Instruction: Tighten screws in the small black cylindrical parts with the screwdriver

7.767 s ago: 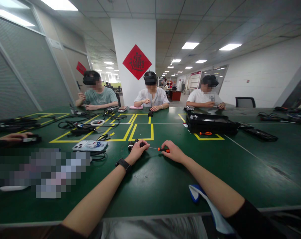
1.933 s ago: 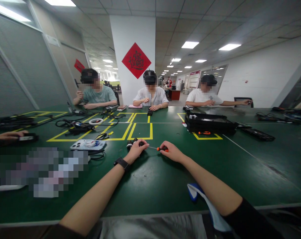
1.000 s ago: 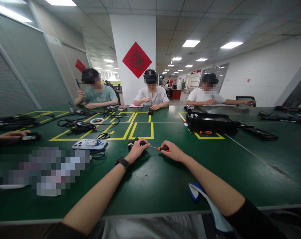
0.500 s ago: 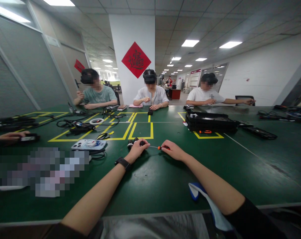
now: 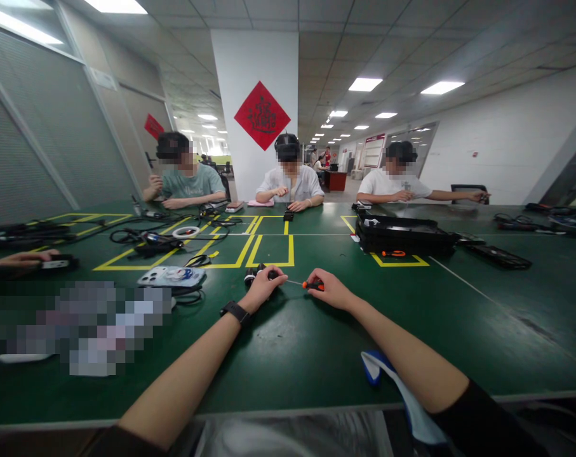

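Over the middle of the green table (image 5: 288, 355), my left hand (image 5: 263, 291) is closed around a small black object with rounded, white-ringed parts (image 5: 250, 275). My fingers cover most of it, so its kind cannot be told. Just to the right, my right hand (image 5: 334, 289) grips the orange-and-black handle of a screwdriver (image 5: 313, 285). Its thin metal shaft points left, toward the fingertips of my left hand. The tip is hidden or too small to see, and whether it touches the black object cannot be told.
A light-blue phone (image 5: 166, 276) and cables lie to the left. Beyond my right hand stand black trays (image 5: 406, 235) with an orange-handled tool (image 5: 393, 254). A blue-and-white strap (image 5: 397, 381) hangs over the front edge under my right forearm. Several people sit around the table.
My right hand's fingers have shifted on the screwdriver, and more of its handle shows. My left hand and the black object stay in place.
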`<action>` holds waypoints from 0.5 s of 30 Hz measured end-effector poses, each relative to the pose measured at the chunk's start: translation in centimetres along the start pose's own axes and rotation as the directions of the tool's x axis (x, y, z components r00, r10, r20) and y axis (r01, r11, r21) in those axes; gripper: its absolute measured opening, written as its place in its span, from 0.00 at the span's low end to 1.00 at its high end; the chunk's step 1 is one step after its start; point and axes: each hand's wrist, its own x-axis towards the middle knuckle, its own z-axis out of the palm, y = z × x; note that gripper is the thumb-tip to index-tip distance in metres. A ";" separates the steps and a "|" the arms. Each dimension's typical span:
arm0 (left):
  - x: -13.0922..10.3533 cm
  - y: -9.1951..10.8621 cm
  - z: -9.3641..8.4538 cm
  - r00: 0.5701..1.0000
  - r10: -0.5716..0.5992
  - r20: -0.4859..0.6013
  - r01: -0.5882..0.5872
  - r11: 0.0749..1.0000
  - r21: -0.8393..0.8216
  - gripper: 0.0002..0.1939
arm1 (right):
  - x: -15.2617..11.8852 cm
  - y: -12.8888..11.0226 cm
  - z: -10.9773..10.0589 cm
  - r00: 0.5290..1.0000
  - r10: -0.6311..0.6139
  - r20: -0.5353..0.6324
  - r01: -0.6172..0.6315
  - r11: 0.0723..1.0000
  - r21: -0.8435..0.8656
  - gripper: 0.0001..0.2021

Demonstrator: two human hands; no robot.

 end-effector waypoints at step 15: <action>0.0 -0.2 0.1 1.000 -0.005 0.003 0.005 1.000 -0.012 0.16 | 0.0 -0.3 -0.5 0.999 -0.050 0.021 0.052 0.995 -0.084 0.06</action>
